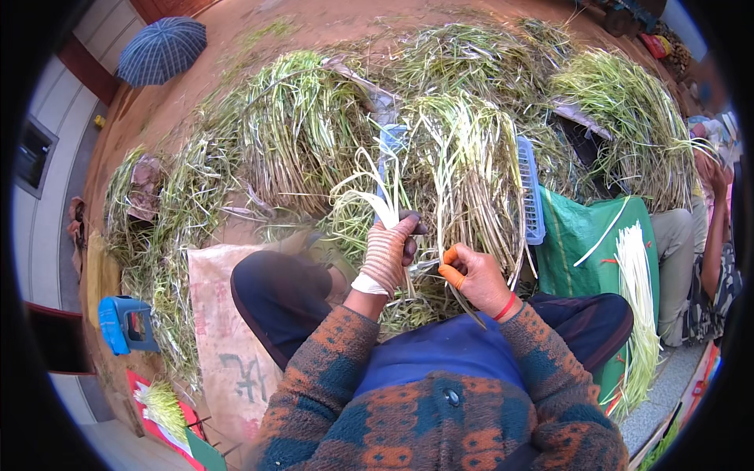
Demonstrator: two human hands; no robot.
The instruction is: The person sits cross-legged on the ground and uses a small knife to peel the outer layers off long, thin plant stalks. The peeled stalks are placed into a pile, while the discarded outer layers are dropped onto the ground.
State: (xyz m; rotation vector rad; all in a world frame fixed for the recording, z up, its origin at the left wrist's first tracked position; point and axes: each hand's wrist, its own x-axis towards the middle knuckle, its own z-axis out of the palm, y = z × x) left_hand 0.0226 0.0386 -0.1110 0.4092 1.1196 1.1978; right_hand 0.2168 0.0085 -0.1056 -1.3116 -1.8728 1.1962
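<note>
My left hand [386, 253], its palm in a striped covering with a white band at the wrist, grips a small bunch of pale peeled stalks [384, 204]. The bunch's leafy tops fan out above my thumb. To its right, my right hand [482, 279] wears orange finger cots on thumb and forefinger and pinches one long thin stalk [440, 226]. That stalk runs up in front of a heap of unpeeled green stalks [477, 176]. Brown lower ends hang from the heap towards me. It rests on a blue plastic crate [531, 191].
More stalk heaps [300, 129] surround the crate. A green woven sack [565, 253] at right bears a bundle of clean white stalks [636, 277]. Beside it sits another person [716, 265]. At left are a printed sack [218, 318], a blue stool [126, 324] and an umbrella [162, 52].
</note>
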